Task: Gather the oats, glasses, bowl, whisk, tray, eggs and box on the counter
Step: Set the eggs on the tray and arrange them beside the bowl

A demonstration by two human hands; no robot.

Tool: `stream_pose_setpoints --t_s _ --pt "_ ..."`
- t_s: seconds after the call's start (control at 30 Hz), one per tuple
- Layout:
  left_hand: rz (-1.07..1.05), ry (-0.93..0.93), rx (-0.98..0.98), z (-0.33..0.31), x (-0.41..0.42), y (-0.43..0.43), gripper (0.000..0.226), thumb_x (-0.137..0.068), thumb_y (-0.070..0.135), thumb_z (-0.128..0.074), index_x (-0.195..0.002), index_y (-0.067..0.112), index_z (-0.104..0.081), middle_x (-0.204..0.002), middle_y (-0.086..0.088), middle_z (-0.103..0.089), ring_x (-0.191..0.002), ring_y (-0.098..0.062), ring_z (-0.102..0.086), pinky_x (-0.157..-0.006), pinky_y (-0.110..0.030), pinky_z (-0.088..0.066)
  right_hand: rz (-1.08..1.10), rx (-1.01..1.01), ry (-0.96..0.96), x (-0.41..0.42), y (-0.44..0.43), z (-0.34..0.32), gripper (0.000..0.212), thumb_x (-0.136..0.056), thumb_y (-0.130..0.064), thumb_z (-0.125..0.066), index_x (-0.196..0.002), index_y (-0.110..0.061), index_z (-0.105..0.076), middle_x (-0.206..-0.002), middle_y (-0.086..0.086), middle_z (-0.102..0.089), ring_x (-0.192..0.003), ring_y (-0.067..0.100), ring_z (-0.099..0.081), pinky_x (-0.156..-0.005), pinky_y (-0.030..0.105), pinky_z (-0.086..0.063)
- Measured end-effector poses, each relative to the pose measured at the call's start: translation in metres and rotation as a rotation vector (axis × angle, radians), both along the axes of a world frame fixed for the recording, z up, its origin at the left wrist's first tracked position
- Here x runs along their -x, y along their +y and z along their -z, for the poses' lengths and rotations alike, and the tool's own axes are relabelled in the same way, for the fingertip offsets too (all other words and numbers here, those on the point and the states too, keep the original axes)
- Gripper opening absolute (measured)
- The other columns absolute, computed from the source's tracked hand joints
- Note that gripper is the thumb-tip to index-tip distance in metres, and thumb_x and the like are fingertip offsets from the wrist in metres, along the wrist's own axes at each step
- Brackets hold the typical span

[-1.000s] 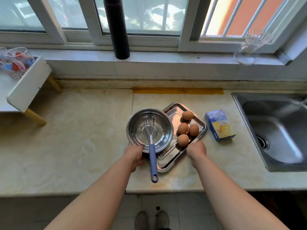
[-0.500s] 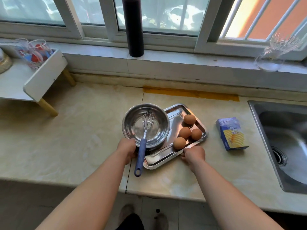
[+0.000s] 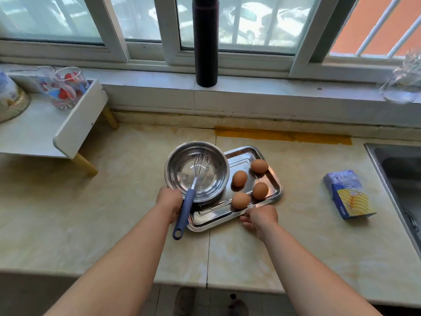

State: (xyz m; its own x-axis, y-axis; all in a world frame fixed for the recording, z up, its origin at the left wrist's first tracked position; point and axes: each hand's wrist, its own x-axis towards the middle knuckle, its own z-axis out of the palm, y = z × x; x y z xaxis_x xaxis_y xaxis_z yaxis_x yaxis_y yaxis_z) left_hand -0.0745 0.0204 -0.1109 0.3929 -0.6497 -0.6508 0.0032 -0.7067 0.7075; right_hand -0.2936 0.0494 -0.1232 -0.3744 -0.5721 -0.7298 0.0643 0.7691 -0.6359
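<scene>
Gripping the tray (image 3: 276, 190) at both ends, the person has it between the hands on the desk (image 3: 102, 213). Its long axis runs from the left hand (image 3: 169, 200) across to the right hand (image 3: 259, 218), rising slightly toward the far right. The right fingers (image 3: 245, 221) are clamped on the near rim just below the four eggs (image 3: 239, 178). The left fingers are curled out of sight under the near rim of the bowl (image 3: 182, 160), apparently round the tray's left end, beside the whisk (image 3: 189, 201), whose blue handle juts toward the person. The box (image 3: 348, 197) lies well apart to the right, nearer the right hand. The glasses (image 3: 66, 87) and oats (image 3: 11, 99) sit far left on a white shelf (image 3: 75, 131). Compared with a second ago, the loaded tray has swung round and slid left, away from the box, and the eggs have rolled apart.
</scene>
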Motion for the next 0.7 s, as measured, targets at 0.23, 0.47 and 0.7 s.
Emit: stream_pose_setpoints --t_s 0.23,0.47,0.7 --pt "0.075 -0.21 -0.015 0.004 -0.029 -0.018 0.022 -0.088 0.01 -0.049 -0.097 -0.006 -0.062 -0.096 -0.022 -0.065 -0.077 -0.032 -0.055 -0.069 -0.033 -0.045 0.036 -0.041 -0.037 -0.029 -0.01 0.004 0.015 -0.091 0.007 -0.044 -0.093 0.002 -0.058 -0.068 0.015 -0.062 -0.053 0.021 -0.062 -0.037 0.023 -0.05" --pt "0.04 -0.157 0.009 0.002 -0.046 -0.03 0.023 -0.088 0.014 -0.056 -0.074 -0.004 -0.056 -0.083 -0.022 -0.066 -0.076 -0.037 -0.065 -0.075 -0.039 -0.057 -0.085 -0.069 0.019 -0.038 -0.012 0.002 0.014 -0.092 0.005 -0.041 -0.094 0.006 -0.055 -0.068 0.018 -0.059 -0.04 0.022 -0.061 -0.035 0.023 -0.048" --pt "0.051 -0.094 -0.004 0.0 -0.05 -0.033 0.014 -0.085 0.004 -0.052 -0.072 0.0 -0.052 -0.091 -0.028 -0.067 -0.079 -0.04 -0.069 -0.076 -0.052 -0.058 -0.144 -0.092 0.048 -0.046 -0.013 -0.009 0.01 -0.089 0.003 -0.048 -0.09 0.006 -0.058 -0.071 0.021 -0.061 -0.049 0.027 -0.062 -0.037 0.023 -0.048"
